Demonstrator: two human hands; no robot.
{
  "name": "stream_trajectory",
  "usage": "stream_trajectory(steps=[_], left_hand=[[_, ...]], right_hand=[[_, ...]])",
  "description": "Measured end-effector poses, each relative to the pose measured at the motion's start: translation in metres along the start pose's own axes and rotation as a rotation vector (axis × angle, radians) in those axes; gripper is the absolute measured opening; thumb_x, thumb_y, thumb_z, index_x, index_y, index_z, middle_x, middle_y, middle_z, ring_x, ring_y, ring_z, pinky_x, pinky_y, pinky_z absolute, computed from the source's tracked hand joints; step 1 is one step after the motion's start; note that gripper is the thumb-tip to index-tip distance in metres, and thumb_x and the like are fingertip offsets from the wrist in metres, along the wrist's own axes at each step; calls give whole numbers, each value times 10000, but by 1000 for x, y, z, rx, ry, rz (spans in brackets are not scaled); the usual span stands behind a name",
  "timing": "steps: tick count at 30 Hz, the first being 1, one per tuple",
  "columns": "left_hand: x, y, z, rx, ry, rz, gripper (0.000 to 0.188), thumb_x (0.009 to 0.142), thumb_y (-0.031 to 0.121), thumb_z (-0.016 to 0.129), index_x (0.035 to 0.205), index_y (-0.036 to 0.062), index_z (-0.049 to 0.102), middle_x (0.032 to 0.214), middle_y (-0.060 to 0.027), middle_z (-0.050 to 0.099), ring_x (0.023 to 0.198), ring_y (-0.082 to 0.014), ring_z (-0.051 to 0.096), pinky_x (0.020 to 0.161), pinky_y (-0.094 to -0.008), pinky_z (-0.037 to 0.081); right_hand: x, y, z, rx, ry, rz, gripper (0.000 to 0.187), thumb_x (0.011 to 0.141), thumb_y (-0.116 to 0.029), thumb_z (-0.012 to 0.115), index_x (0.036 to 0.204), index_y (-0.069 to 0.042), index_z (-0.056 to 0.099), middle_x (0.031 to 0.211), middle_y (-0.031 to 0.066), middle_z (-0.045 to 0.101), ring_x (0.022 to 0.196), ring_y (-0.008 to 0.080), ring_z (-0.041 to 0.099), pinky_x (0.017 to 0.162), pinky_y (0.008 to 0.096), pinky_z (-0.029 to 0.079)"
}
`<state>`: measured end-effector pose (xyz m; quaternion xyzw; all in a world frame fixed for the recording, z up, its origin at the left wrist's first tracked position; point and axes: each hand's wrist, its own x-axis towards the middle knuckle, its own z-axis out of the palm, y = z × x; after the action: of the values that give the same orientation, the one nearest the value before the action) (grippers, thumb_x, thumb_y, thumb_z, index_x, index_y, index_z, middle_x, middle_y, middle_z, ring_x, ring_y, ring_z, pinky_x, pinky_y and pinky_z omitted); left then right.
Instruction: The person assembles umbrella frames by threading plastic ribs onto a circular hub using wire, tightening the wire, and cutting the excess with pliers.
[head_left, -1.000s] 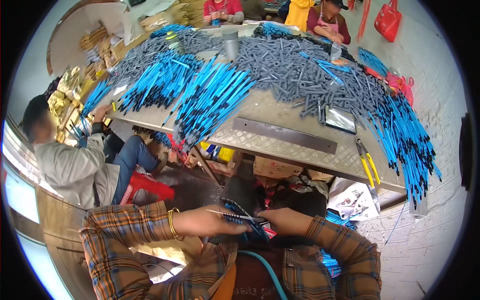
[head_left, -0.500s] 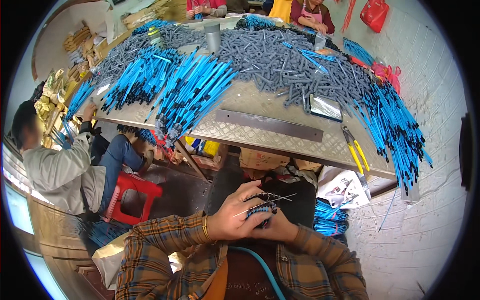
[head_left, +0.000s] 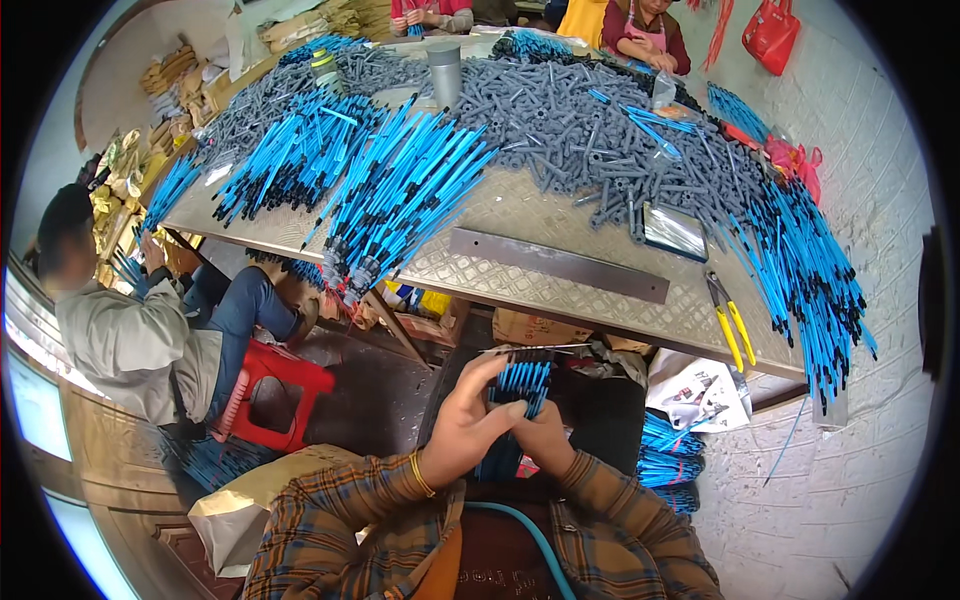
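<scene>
Grasping a bundle of blue rods (head_left: 525, 378) with black tips, my left hand (head_left: 466, 425) curls round its left side, the thumb laid across the near face. My right hand (head_left: 545, 440) closes low on the right side; it sits partly behind the left one, so I cannot tell how each finger bears. The bundle is in front of my body, a little short of the near edge of the table (head_left: 540, 225). Its black tips point away from me, toward that edge. The long axis seems to run outward from my chest, strongly foreshortened, and my hands hide the near part. A thin pale strip (head_left: 540, 348) lies crosswise at the tips, left to right; whether it goes round the bundle I cannot tell.

As I judge it, this handful is gathered, but nothing shows it fastened. Low beyond my right forearm, stacked blue bundles (head_left: 668, 450) suggest some lots are done. Much looks left: on the table a loose fan of blue rods (head_left: 410, 190) lies toward the left, and a second heap of rods (head_left: 805, 265) spills over the right end. Near the front edge lie a flat metal bar (head_left: 560, 265) and yellow-handled pliers (head_left: 730, 325); farther back spreads a wide pile of grey pieces (head_left: 600, 130).
</scene>
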<state>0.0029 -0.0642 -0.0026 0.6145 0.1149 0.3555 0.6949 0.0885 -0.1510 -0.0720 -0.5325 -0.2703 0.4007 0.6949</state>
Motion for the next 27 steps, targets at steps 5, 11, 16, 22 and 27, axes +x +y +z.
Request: stream_trajectory(steps=[5,11,16,22,27], left_hand=[[17,2,-21,-90,92,-134,357,858,46,570,1189,15,440,1107,-77,549,1039,-157,506,898,-312,407],[51,-4,-40,-63,103,-127,320,864,27,564,1171,33,473,1013,-46,573,937,-116,538,810,-246,440],[121,14,-30,290,76,-20,230,855,41,588,1083,21,562,942,-38,603,863,-91,563,748,-225,458],[284,-32,26,836,-272,200,220,795,200,631,930,31,673,855,-134,656,830,-216,623,714,-307,472],[356,-70,68,1154,-323,192,221,732,228,644,901,93,690,887,-158,644,846,-316,606,730,-364,479]], right_hand=[[15,-14,3,3,-10,129,215,835,-237,658,894,-31,648,793,20,648,707,91,599,634,239,483],[17,-9,-2,58,1,302,226,857,-219,634,972,-28,599,837,74,653,752,147,634,652,286,528],[23,-15,-9,88,-3,420,221,853,-205,639,970,-23,590,820,74,650,767,154,640,652,286,536],[21,-3,-19,178,-40,378,204,856,-170,630,980,-16,582,861,75,648,803,165,645,673,296,545],[20,2,-33,204,-39,457,200,857,-141,620,998,-6,574,911,80,645,831,175,646,705,304,547]])
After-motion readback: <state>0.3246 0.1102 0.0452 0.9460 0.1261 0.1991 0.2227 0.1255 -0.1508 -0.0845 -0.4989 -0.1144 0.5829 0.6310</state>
